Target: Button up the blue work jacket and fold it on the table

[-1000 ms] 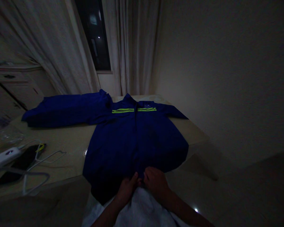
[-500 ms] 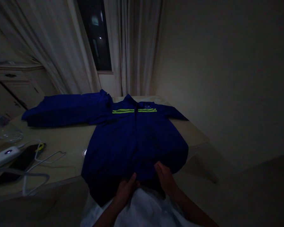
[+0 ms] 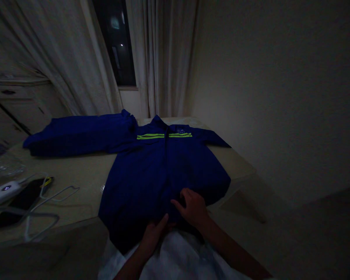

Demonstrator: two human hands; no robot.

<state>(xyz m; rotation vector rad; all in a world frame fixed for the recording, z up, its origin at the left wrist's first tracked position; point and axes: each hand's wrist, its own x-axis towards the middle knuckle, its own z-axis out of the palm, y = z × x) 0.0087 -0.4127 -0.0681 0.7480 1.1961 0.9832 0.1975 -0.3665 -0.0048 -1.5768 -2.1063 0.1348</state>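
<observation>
A dark blue jacket (image 3: 163, 167) with two yellow-green chest stripes lies front up on a beige table (image 3: 81, 175), one sleeve stretched out to the left. Its hem hangs over the near table edge. My left hand (image 3: 154, 231) is closed on the hem at the middle, thumb up along the front opening. My right hand (image 3: 192, 208) rests a little higher on the front, fingers curled in a pinch at the zip line; what it pinches is too dark to make out.
On the table's left lie a white power strip (image 3: 2, 191), a dark phone (image 3: 20, 202), a white wire hanger (image 3: 46, 202) and clear plastic. Curtains and a dark window stand behind. A bare wall is on the right.
My right hand has moved up from the hem along the jacket front and to the left. My left hand has stayed on the hem.
</observation>
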